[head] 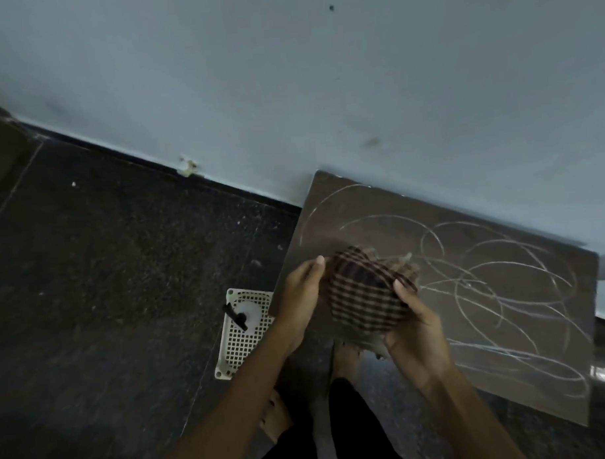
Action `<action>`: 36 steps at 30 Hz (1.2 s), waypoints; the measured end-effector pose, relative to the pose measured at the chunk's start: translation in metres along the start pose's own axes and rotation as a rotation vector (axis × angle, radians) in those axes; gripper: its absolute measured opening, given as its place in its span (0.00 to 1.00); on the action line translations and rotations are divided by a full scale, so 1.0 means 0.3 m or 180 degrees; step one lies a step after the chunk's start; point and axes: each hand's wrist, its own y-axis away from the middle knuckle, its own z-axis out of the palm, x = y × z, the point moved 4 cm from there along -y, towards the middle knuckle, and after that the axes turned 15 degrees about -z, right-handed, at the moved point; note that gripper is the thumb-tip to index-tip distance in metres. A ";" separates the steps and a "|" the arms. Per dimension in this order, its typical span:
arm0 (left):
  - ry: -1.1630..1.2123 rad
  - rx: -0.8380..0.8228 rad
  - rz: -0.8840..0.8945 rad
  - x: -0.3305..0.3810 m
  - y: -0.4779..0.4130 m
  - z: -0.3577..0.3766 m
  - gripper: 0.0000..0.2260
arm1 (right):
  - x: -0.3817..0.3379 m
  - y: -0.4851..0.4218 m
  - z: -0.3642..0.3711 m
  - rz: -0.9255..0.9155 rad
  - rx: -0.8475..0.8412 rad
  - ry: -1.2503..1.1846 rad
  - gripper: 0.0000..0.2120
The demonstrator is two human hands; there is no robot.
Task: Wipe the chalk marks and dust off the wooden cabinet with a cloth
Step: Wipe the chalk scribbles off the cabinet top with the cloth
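Wall (289, 75), pale blue, fills the top from 9 to 3 o'clock. The dark floor (91, 305) lies at 8 o'clock. The brown wooden cabinet (553, 289) sits at 4 o'clock, with white chalk marks (494, 263) all over its top. At 5 o'clock, the left hand (303, 298) and right hand (418, 331) both grip a bunched checked cloth (361, 296) above the cabinet's left part. A white grid (243, 338) lies on the floor at 7 o'clock.

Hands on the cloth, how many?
2. The left hand grips the checked cloth on its left side; the right hand grips its right side, both over the chalk-marked cabinet.
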 end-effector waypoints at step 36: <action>-0.4422 0.0515 0.2539 0.578 -0.429 -0.034 0.26 | 0.068 -0.665 0.303 -0.1521 -0.0965 0.5938 0.40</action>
